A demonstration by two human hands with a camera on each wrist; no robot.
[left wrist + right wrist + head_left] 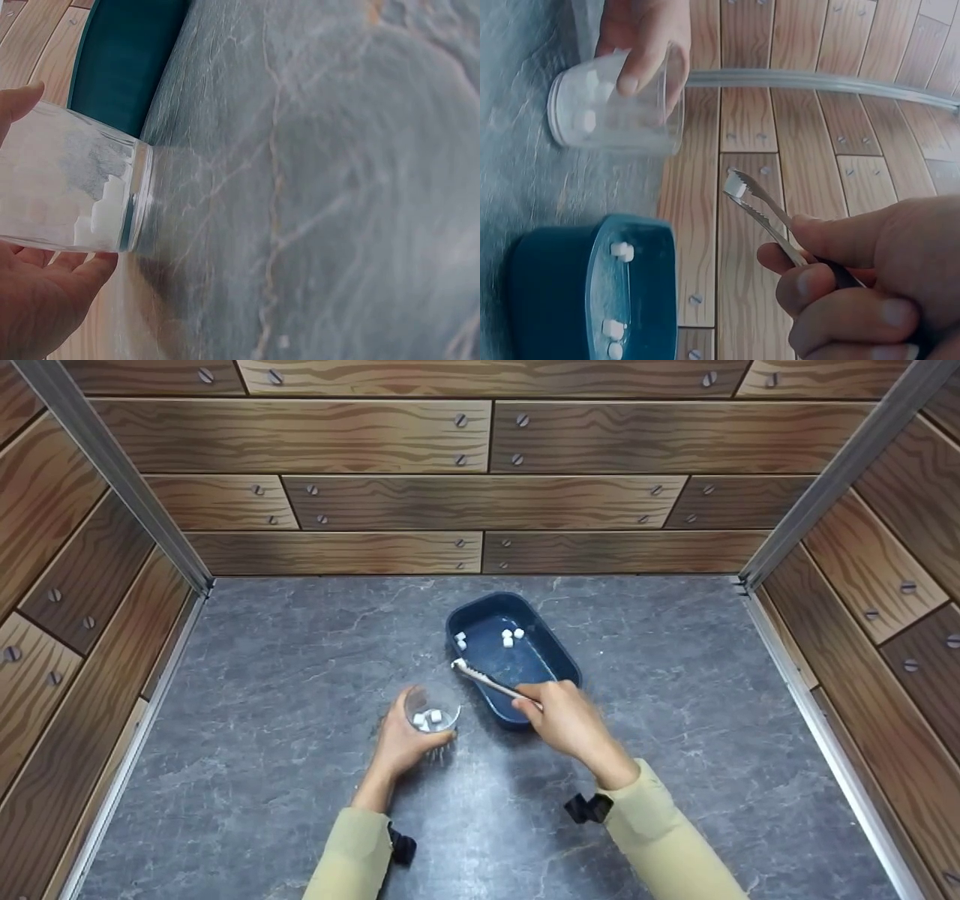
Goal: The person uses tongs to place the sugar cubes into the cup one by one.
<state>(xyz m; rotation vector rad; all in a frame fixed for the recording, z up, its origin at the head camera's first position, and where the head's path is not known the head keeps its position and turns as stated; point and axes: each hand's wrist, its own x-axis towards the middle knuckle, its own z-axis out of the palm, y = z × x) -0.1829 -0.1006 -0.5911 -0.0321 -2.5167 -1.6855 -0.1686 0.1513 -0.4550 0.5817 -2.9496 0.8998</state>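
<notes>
My left hand (403,739) grips a clear glass (417,701) standing on the floor, with thumb and fingers round its sides. Several white cubes (108,211) lie at the glass's bottom. In my right hand (566,718) is a pair of metal tongs (771,227) with toothed tips. One white cube (735,184) is pinched between those tips, above the near left rim of a dark blue tub (559,649). Inside the tub, several more white cubes (508,638) sit in two groups. The right wrist view shows the held cube in the air, apart from both glass and tub.
The surface below is grey with a marble pattern (300,660). Wood-patterned panels (390,502) rise at the back and both sides, with metal strips (817,712) along the edges. The tub stands just right of the glass.
</notes>
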